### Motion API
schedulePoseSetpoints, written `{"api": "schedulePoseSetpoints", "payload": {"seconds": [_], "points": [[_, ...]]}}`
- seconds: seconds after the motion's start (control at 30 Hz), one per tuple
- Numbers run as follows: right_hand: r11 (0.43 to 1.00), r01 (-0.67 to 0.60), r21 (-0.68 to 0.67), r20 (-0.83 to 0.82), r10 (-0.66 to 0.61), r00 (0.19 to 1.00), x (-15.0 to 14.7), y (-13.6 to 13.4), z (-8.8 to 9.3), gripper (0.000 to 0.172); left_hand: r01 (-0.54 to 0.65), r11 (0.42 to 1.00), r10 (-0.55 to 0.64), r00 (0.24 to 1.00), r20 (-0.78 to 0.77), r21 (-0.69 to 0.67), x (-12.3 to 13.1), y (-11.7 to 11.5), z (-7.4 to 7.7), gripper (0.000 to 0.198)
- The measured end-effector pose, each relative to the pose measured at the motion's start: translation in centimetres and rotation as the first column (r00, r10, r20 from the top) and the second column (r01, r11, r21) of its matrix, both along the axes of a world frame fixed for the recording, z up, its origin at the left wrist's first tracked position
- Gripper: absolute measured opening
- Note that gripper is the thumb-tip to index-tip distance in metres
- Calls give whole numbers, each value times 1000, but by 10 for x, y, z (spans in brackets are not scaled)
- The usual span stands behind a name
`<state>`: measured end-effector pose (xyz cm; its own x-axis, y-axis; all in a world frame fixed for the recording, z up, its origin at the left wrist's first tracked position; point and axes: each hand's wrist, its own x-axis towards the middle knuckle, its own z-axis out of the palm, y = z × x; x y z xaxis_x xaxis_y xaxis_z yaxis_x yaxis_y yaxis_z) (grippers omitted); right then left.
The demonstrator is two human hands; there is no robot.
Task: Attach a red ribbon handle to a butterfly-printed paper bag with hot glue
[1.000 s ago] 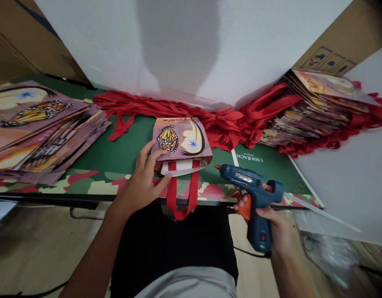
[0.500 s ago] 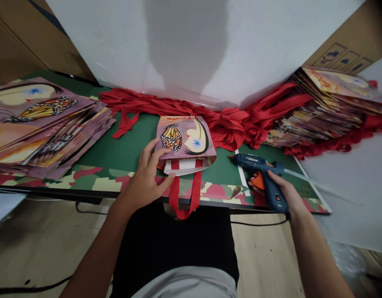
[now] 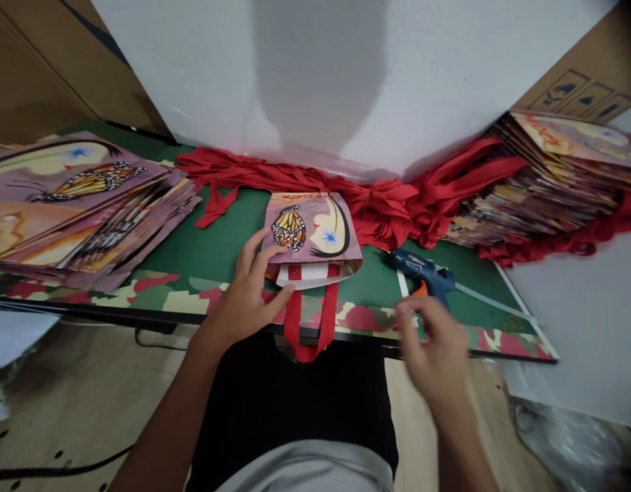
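Observation:
A small paper bag (image 3: 315, 225), printed with a butterfly and an eye with a blue star, lies on the green board with its mouth towards me. Red ribbon handles (image 3: 310, 352) come out of the mouth and hang over the board's edge. My left hand (image 3: 248, 297) grips the bag's left side, fingers on the printed face, thumb at the mouth's lower edge. To the right lies a dark blue glue gun (image 3: 423, 270) with an orange trigger and a glue stick in its back. My right hand (image 3: 433, 342), blurred and empty with fingers loosely bent, is in front of it.
A stack of printed bags (image 3: 85, 212) lies at the left, another stack (image 3: 556, 184) at the right. Red ribbons (image 3: 387, 205) are heaped along the back against a white panel (image 3: 192, 68). Cardboard boxes (image 3: 33, 61) stand behind. Clear plastic (image 3: 566, 437) lies at lower right.
My right hand has let go of the glue gun, which now lies on the board, and has moved left towards me. My left hand stays on the bag. The view has shifted slightly.

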<state>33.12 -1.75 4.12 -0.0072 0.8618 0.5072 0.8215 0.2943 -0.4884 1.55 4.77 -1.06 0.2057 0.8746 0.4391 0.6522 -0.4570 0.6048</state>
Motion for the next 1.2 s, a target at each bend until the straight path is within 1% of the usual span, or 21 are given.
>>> {"api": "schedulePoseSetpoints", "payload": {"seconds": [0.03,0.07,0.1,0.17,0.23,0.3,0.37,0.47,0.57,0.6,0.63,0.67,0.73,0.77,0.8,0.87,0.9,0.93,1.0,1.07,1.2], "points": [[984,-172,-42,-48,170,984,-18,-3,-9,18,4,1000,-4,1000,4,2,-1,0,0,53],[956,-291,-49,-69,287,955,-34,-3,-18,15,9,1000,-9,1000,11,2,-1,1,-1,52],[931,-363,-44,-75,359,930,-47,-2,-27,17,11,1000,-11,1000,22,0,-2,1,-1,50],[907,-420,-41,-70,417,906,-66,5,-42,28,0,1000,0,998,63,-2,-2,2,-1,41],[909,-414,-48,-48,412,910,-75,13,-49,37,-22,1000,21,995,102,7,-3,2,-1,35],[918,-392,-67,0,392,920,-80,19,-51,42,-33,999,28,993,117,41,-3,3,-1,35],[924,-366,-110,72,375,924,-83,24,-48,47,-22,996,14,995,103,83,-3,4,-2,37],[922,-320,-220,169,359,918,-91,33,-42,54,-7,991,-3,997,76,131,-4,6,-3,41],[909,-264,-322,202,338,919,-100,43,-39,55,-10,988,4,999,37,151,-4,6,-2,42],[906,-250,-341,205,331,921,-102,45,-39,55,-30,983,27,999,22,179,-3,5,-2,41],[905,-240,-352,207,325,923,-103,47,-40,55,-71,969,71,997,11,236,-1,3,-1,39],[906,-233,-354,209,319,924,-104,48,-41,55,-132,937,136,991,12,323,2,-1,-1,39],[907,-229,-353,214,317,924,-103,49,-43,56,-234,824,255,966,30,517,9,-9,-4,40],[907,-230,-353,215,318,923,-102,48,-44,56,-237,784,281,959,12,573,14,-13,-6,39],[905,-235,-353,214,323,922,-101,48,-45,55,-204,786,283,958,-47,583,19,-17,-9,39],[906,-242,-347,214,328,920,-100,47,-47,54,-120,883,255,934,-249,453,29,-23,-14,40],[916,-222,-335,217,304,928,-100,46,-47,53,-113,926,243,909,-340,360,34,-25,-15,42],[931,-183,-317,224,261,939,-101,46,-48,53,-133,951,242,881,-405,279,38,-25,-16,45],[958,-72,-278,245,143,959,-104,45,-49,54,-187,965,254,846,-469,184,43,-25,-14,49],[968,10,-252,266,60,962,-107,45,-50,55,-208,969,247,835,-492,133,47,-24,-9,50],[967,-12,-255,276,85,957,-106,45,-51,55,-207,973,232,830,-507,106,53,-20,1,49]]}}
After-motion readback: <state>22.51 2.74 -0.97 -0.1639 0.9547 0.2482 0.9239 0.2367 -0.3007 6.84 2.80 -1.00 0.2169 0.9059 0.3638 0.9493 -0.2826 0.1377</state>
